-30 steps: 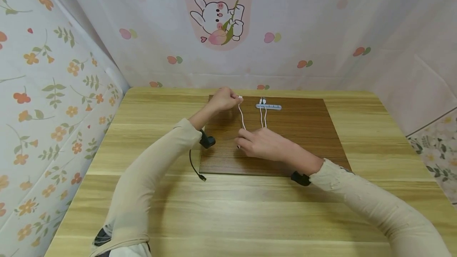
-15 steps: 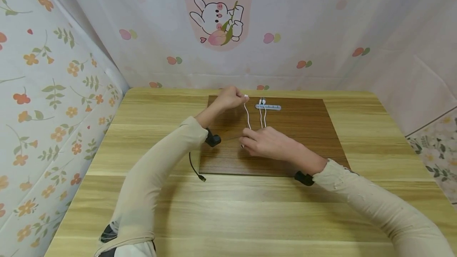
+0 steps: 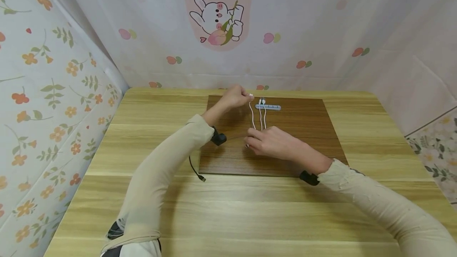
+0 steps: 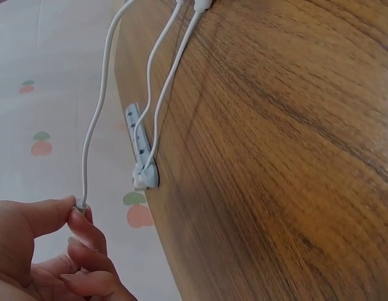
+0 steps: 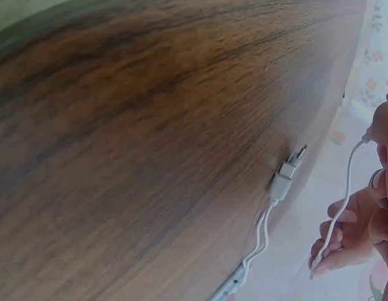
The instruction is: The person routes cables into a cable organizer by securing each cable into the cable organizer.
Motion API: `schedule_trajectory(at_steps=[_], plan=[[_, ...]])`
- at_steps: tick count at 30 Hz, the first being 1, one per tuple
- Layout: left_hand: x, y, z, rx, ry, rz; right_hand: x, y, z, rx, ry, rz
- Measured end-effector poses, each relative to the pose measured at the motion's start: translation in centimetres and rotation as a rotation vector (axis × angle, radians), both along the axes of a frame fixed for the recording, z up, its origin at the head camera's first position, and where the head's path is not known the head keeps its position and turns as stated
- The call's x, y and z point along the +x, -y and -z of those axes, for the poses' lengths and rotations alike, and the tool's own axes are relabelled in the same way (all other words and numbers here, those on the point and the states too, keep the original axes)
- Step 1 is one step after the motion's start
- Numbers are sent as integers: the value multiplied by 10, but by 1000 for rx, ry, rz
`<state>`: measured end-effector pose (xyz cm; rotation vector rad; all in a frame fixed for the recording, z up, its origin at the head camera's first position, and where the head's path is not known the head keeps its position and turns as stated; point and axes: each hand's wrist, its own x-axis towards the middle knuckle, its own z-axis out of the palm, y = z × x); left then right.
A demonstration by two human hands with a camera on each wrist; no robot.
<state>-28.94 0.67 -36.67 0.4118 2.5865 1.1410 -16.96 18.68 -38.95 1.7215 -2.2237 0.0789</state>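
Note:
My left hand (image 3: 235,97) pinches one small white end of a white charging cable (image 4: 95,119) between thumb and forefinger, just left of a pale blue cable clip strip (image 3: 273,107). The cable runs down to my right hand (image 3: 273,142), which pinches its other end over the brown board; that plug is mostly hidden by the fingers (image 5: 385,125). Two other white cables (image 4: 157,106) sit side by side at one end of the clip strip (image 4: 135,122). Their white plugs (image 5: 281,185) lie on the board in the right wrist view.
The brown wood-grain board (image 3: 228,163) lies on a light wooden table (image 3: 242,213). At its left, a black cable with a USB plug (image 3: 202,178) lies on the table. A printed curtain (image 3: 303,31) hangs behind the table's far edge.
Both hands have moved right with the white cable stretched between them. The left hand has come closer to the clip strip. The two cables in the strip have stayed put.

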Motion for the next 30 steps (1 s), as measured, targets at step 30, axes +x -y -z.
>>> schedule_trajectory(at_steps=[30], plan=[[-16,-49,4,42,5,44,-9,-38,8,13,24,5]])
